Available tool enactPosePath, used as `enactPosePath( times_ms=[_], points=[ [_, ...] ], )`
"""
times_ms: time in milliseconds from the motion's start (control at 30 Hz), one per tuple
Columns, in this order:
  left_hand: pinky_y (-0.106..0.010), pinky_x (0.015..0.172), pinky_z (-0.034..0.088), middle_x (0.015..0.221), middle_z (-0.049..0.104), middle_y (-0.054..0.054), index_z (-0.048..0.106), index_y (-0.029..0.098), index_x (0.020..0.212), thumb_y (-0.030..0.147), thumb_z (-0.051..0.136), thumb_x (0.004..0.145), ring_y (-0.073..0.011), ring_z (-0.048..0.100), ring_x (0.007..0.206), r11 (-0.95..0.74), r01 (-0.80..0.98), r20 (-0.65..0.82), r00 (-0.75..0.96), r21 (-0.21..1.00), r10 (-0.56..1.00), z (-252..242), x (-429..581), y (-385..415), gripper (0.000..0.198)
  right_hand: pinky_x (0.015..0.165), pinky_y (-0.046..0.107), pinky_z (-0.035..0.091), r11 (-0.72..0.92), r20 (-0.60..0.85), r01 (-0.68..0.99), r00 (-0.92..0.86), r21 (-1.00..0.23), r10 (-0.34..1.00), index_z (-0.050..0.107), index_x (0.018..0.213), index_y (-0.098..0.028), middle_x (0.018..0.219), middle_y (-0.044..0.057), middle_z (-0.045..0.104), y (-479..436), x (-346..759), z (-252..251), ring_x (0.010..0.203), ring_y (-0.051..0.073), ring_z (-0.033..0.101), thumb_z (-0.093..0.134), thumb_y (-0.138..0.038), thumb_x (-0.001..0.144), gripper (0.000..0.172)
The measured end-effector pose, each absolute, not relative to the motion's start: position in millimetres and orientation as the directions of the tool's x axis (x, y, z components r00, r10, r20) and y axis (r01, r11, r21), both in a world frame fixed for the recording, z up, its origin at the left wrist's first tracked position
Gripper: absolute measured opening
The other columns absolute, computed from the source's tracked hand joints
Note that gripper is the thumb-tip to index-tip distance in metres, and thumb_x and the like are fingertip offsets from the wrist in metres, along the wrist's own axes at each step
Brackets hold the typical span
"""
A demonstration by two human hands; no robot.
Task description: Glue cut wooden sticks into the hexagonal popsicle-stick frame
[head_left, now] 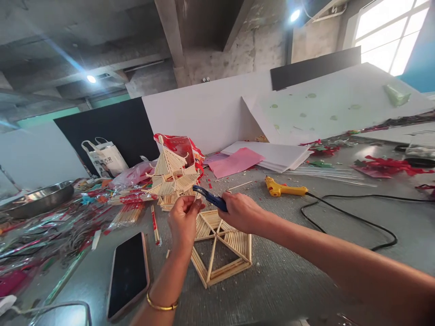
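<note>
My right hand (239,210) is wrapped round the handles of dark blue pliers (212,199), whose jaws point left toward my other hand. My left hand (185,215) is closed in a pinch just beside the jaws; a thin pale wooden stick (196,195) barely shows at its fingertips. Below both hands lies a flat hexagonal frame (212,258) of wooden sticks. Some of its triangular sections are filled with sticks, while the nearer ones are open. Behind my left hand stands a tiered pagoda model (173,174) built of similar sticks.
A yellow glue gun (285,186) with a black cable (353,226) lies to the right. On the left are a phone (128,274), stick bundles (127,213), plastic wrappings and a metal bowl (41,199). Pink paper (236,163) and white boards (278,156) lie behind.
</note>
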State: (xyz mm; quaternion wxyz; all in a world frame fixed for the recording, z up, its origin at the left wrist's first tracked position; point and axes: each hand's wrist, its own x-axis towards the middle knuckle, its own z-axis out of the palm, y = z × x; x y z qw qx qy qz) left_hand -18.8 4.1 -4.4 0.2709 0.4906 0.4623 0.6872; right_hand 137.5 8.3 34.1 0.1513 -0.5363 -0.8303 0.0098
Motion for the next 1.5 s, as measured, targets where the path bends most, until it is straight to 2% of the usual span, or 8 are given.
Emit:
enactPosePath(
  times_ms=[267, 467, 767, 1067, 1233, 1333, 1433, 1500],
  points=[
    [-0.027, 0.060, 0.051, 0.063, 0.066, 0.000, 0.054, 0.015, 0.076, 0.031, 0.069, 0.066, -0.0173, 0.067, 0.061, -0.408, 0.007, 0.384, -0.353, 0.913, 0.853, -6, -18, 5, 0.024, 0.051, 0.027, 0.035, 0.416, 0.234, 0.889, -0.369, -0.194, 0.899, 0.061, 0.081, -0.016, 0.074, 0.012, 0.066, 11, 136, 30, 0.064, 0.023, 0.062, 0.040, -0.035, 0.077, 0.028],
    [-0.028, 0.061, 0.048, 0.071, 0.069, -0.003, 0.052, 0.015, 0.077, 0.034, 0.071, 0.062, -0.0179, 0.067, 0.063, -0.239, -0.258, 0.172, -0.256, 0.936, 0.951, 3, -19, 0, 0.030, 0.056, 0.029, 0.041, 0.353, 0.217, 0.920, -0.314, -0.174, 0.924, 0.063, 0.089, -0.015, 0.080, 0.014, 0.066, 30, 142, 34, 0.071, 0.025, 0.063, 0.042, -0.036, 0.078, 0.032],
    [-0.020, 0.058, 0.045, 0.070, 0.068, -0.002, 0.056, 0.015, 0.075, 0.027, 0.072, 0.063, -0.0107, 0.064, 0.062, -0.156, -0.417, 0.107, -0.138, 0.896, 0.985, 3, -22, 1, 0.024, 0.067, 0.034, 0.045, 0.236, 0.105, 0.966, -0.225, -0.103, 0.969, 0.065, 0.097, -0.010, 0.091, 0.018, 0.065, 101, 156, 12, 0.085, 0.029, 0.062, 0.051, -0.043, 0.077, 0.041],
    [-0.020, 0.056, 0.045, 0.069, 0.068, -0.003, 0.060, 0.013, 0.078, 0.027, 0.072, 0.063, -0.0098, 0.063, 0.058, -0.093, -0.403, 0.058, -0.099, 0.910, 0.993, 1, -20, 0, 0.024, 0.090, 0.040, 0.032, 0.272, 0.198, 0.955, -0.247, -0.114, 0.949, 0.060, 0.104, -0.004, 0.113, 0.025, 0.055, 132, 152, -13, 0.110, 0.030, 0.048, 0.053, -0.054, 0.078, 0.057],
    [-0.020, 0.056, 0.044, 0.067, 0.068, -0.003, 0.059, 0.014, 0.076, 0.028, 0.072, 0.062, -0.0106, 0.063, 0.057, -0.092, -0.356, 0.050, -0.125, 0.930, 0.991, 0, -19, 1, 0.025, 0.091, 0.044, 0.032, 0.349, 0.265, 0.906, -0.285, -0.240, 0.921, 0.061, 0.098, -0.005, 0.112, 0.024, 0.057, 132, 147, -1, 0.109, 0.031, 0.048, 0.053, -0.040, 0.082, 0.040],
    [-0.021, 0.057, 0.045, 0.066, 0.068, -0.001, 0.058, 0.014, 0.074, 0.029, 0.070, 0.064, -0.0107, 0.062, 0.056, -0.139, -0.223, 0.098, -0.185, 0.965, 0.978, -2, -17, 2, 0.022, 0.079, 0.032, 0.042, 0.431, 0.269, 0.824, -0.350, -0.368, 0.897, 0.061, 0.093, -0.008, 0.096, 0.016, 0.064, 113, 140, 16, 0.089, 0.021, 0.059, 0.034, -0.033, 0.092, 0.037],
    [-0.024, 0.059, 0.045, 0.065, 0.066, 0.000, 0.058, 0.015, 0.075, 0.032, 0.064, 0.070, -0.0121, 0.062, 0.056, -0.265, 0.043, 0.268, -0.236, 0.963, 0.934, -6, -16, 2, 0.019, 0.060, 0.021, 0.044, 0.495, 0.236, 0.658, -0.446, -0.568, 0.863, 0.058, 0.093, -0.013, 0.082, 0.006, 0.065, 84, 132, 30, 0.065, 0.010, 0.059, 0.021, -0.035, 0.094, 0.043],
    [-0.025, 0.061, 0.045, 0.067, 0.066, -0.001, 0.058, 0.017, 0.078, 0.035, 0.059, 0.075, -0.0136, 0.063, 0.060, -0.338, 0.243, 0.392, -0.224, 0.909, 0.892, -8, -15, 0, 0.018, 0.052, 0.020, 0.043, 0.458, 0.232, 0.372, -0.514, -0.807, 0.826, 0.056, 0.081, -0.013, 0.070, 0.004, 0.060, 67, 129, 34, 0.055, 0.009, 0.054, 0.030, -0.040, 0.091, 0.039]
  ],
)
